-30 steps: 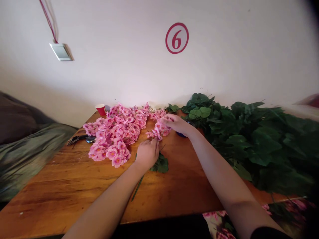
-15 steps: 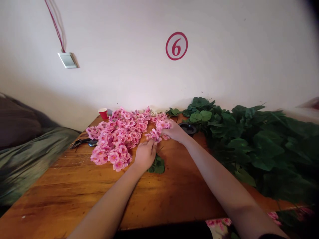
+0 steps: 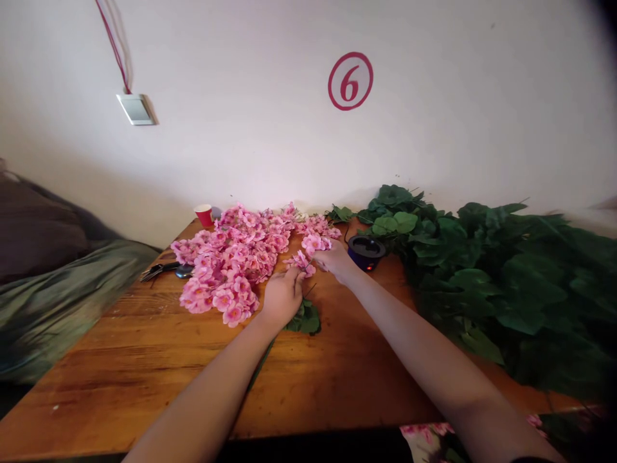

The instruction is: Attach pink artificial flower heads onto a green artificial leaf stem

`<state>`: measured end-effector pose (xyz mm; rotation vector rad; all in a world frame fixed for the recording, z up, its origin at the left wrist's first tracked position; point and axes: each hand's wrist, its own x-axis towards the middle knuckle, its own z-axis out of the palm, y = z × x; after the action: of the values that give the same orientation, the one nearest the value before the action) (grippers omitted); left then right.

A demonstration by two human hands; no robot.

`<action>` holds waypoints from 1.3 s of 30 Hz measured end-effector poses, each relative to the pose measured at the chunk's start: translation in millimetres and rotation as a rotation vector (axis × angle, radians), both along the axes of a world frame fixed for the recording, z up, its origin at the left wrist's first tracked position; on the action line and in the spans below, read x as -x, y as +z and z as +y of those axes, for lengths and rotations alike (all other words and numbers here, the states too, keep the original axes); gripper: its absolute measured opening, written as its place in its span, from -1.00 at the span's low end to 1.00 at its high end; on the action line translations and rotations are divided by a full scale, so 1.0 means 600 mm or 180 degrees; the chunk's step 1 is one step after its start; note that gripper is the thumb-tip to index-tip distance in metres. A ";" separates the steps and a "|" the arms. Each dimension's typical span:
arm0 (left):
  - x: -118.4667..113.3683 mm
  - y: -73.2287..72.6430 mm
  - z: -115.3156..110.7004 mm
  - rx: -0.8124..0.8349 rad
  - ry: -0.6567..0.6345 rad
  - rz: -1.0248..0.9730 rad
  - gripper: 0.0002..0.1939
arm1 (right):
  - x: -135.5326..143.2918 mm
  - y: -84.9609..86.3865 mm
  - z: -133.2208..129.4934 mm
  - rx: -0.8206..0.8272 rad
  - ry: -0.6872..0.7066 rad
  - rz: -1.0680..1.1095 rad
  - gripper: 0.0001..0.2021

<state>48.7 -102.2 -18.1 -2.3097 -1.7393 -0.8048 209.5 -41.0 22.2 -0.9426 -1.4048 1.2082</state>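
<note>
So, head cam only here, looking down at a wooden table (image 3: 144,360) pushed against a pale wall. The left hand (image 3: 283,297) sits knuckles-up near the middle of the table, fingers curled down over the lower end of a small pink flower sprig (image 3: 299,260), and it looks like it's gripping the stem, though the fingertips are hidden so I can't be fully sure. Green leaves (image 3: 304,318) poke out from just under and to the right of that hand. The right hand (image 3: 336,260) is right next to it, a bit farther back, fingers pinched on the upper blossoms of the same sprig. So the sprig runs between the two hands, touching both. Just left of the hands is a big heap of pink blossoms (image 3: 231,260), its near edge almost brushing the left hand. Behind the right hand there's a small dark round pot (image 3: 366,251) with a red glow. A red cup (image 3: 204,215) stands at the back by the wall, pliers (image 3: 161,271) lie left of the heap, and a pile of green foliage (image 3: 491,283) covers the right side.
</note>
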 end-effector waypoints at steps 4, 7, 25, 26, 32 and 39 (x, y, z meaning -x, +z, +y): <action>0.002 -0.001 0.000 -0.0039 0.0041 0.0011 -0.72 | -0.002 -0.006 -0.005 0.0068 0.0093 0.0023 -0.82; 0.003 -0.003 0.000 -0.0023 -0.0001 0.0023 -0.73 | -0.006 -0.012 -0.011 0.0163 0.0210 0.0094 -0.78; 0.007 0.011 -0.008 0.0165 0.0048 0.0317 -0.80 | 0.004 -0.024 -0.021 0.0331 0.0379 0.0221 -0.60; 0.008 0.012 -0.007 0.0173 0.0060 0.0345 -0.80 | 0.006 -0.025 -0.021 0.0334 0.0359 0.0237 -0.60; 0.021 0.021 -0.003 0.0168 0.0082 0.0481 -0.73 | 0.021 -0.027 -0.030 0.0385 0.0256 0.0445 -0.61; 0.017 0.029 -0.013 0.0106 -0.0092 0.0627 -0.68 | 0.022 -0.019 -0.041 0.0433 0.0228 0.0671 -0.66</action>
<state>38.4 -110.2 -0.5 -2.3498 -1.6506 -0.5350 196.2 -65.4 10.9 -0.8359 -1.2096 1.4281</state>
